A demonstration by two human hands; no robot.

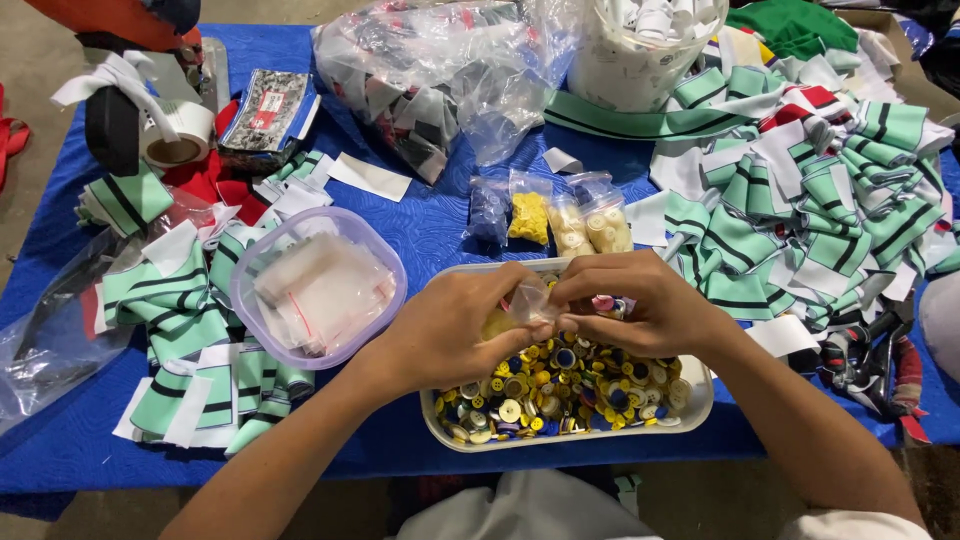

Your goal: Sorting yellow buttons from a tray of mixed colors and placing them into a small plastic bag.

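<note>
Bag, small clear plastic, pinched by left hand and right hand over button tray; orientation unclear.

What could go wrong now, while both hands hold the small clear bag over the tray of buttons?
The small clear bag, pinched between the left hand and right hand, might tip and drop buttons. Most would land in the white tray, but some could bounce onto the blue cloth and be lost.
</note>
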